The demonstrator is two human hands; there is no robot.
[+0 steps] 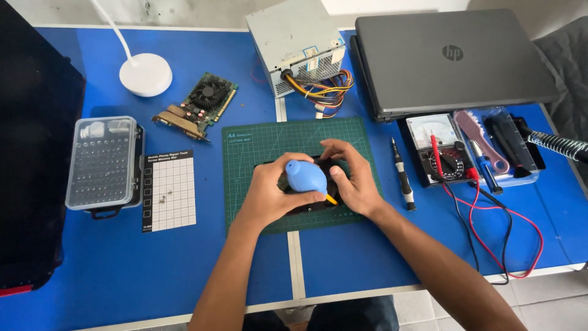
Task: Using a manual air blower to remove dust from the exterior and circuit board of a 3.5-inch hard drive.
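Blue air blower sits squeezed in the left hand, fingers wrapped tight around it, over a dark device on the green cutting mat mid-bench. Right hand curls onto that device's edge. Behind, a closed grey laptop and power supply hem the far side. Multimeter with trailing leads crowds the right; bit case stands left. Blue bench in front lies open.

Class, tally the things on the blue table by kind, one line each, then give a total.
Computer parts: 4: graphics card, power supply, laptop, black part on mat
Tools: 3: air blower, screwdriver, multimeter
Cases: 1: bit case
Total: 8
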